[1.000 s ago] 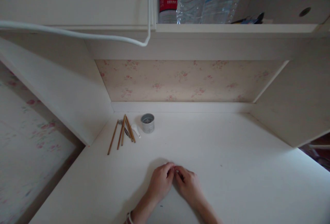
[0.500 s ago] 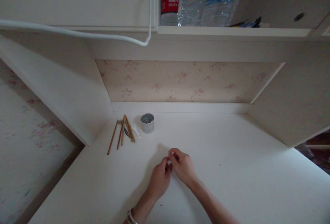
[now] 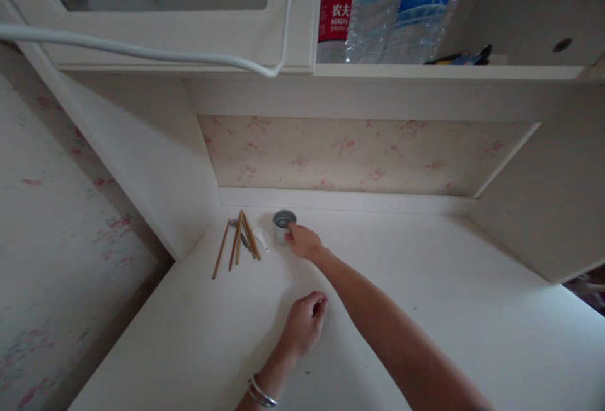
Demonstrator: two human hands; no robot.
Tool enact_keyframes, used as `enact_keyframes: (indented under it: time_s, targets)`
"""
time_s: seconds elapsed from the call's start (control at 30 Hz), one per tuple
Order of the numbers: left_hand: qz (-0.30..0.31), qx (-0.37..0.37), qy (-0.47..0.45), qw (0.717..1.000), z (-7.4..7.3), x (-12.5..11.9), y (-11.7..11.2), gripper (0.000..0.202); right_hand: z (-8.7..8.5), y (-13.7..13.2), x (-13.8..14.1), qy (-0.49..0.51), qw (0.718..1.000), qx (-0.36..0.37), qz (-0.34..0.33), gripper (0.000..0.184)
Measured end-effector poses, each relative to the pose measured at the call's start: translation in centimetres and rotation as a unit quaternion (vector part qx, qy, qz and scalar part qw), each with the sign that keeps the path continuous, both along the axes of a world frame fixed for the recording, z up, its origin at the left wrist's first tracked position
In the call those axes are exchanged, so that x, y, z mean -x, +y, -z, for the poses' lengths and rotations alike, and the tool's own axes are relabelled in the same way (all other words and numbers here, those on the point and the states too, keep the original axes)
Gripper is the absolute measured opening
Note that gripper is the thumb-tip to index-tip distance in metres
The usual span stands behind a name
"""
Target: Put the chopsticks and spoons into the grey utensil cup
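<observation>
"Right hand [image 3: 305, 242] first: what's it on?"

"Its fingertips are at the rim and near side of the metal cup [image 3: 278, 229]. Whether they've clamped on it, I can't tell from over here."

"So, from the left?"

"Farthest left of that hand are some wooden sticks [image 3: 239, 237], loosely fanned, long axes running front to back. Between them and the hand lies a white spoon [image 3: 261, 241], its handle aimed to the near side and a little right."

"Then the cup?"

"Yes, right at the fingertips, on the hand's left. It's upright on the table [image 3: 401, 260], mouth facing up, so its axis stands vertical. You can see holes in its floor."

"And the left hand [image 3: 305, 323]?"

"Nearer than the right one, well apart from the cup, bracelet [image 3: 261, 393] on the wrist. Thumb and fingertips are drawn together; anything between them I can't see."
</observation>
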State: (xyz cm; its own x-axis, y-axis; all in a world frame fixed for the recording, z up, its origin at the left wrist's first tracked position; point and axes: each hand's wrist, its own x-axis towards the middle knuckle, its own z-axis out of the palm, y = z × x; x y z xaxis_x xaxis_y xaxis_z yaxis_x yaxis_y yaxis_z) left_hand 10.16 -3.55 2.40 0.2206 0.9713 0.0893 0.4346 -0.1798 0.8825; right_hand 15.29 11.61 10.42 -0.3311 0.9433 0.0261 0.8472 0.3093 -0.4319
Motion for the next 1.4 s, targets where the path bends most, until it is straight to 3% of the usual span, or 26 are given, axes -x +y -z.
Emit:
enact_keyframes:
  time_s: [0.23,0.4,0.57,0.7,0.83,1.0,1.1,1.23,1.4]
  targets:
    - [-0.002,0.014,0.02,1.0,-0.1,0.1,0.1,0.03,-0.3,-3.2,-3.7,0.052,0.996,-0.06,0.035,0.025]
    - [0.0,0.026,0.001,1.0,-0.2,0.0,0.1,0.029,-0.1,-8.1,-8.4,0.122,0.986,-0.094,0.063,0.027]
    - [-0.044,0.042,-0.048,0.997,0.0,0.5,0.5,0.032,1.5,-13.4,-12.8,0.202,0.967,-0.102,0.114,0.032]
    - [-0.145,0.015,-0.019,0.989,-0.5,4.1,3.2,0.034,3.1,-17.0,-15.0,0.206,0.966,-0.089,0.125,0.031]
    - [-0.227,-0.08,0.131,0.962,-2.1,10.5,8.1,0.034,4.3,-19.3,-16.1,0.202,0.971,-0.078,0.097,0.027]
    - [-0.269,-0.062,0.304,0.912,-4.0,16.4,13.2,0.049,4.9,-19.8,-16.0,0.195,0.974,-0.085,0.072,0.025]
    - [-0.273,0.017,0.37,0.888,-3.7,17.7,14.6,0.064,5.3,-20.0,-15.8,0.218,0.97,-0.071,0.078,0.031]
    - [-0.275,0.095,0.364,0.885,-2.5,17.9,15.7,0.074,6.8,-21.2,-16.1,0.273,0.949,-0.04,0.15,0.044]
    - [-0.258,0.093,0.365,0.89,-1.3,17.4,16.7,0.081,10.0,-22.7,-17.8,0.325,0.914,-0.001,0.244,0.05]
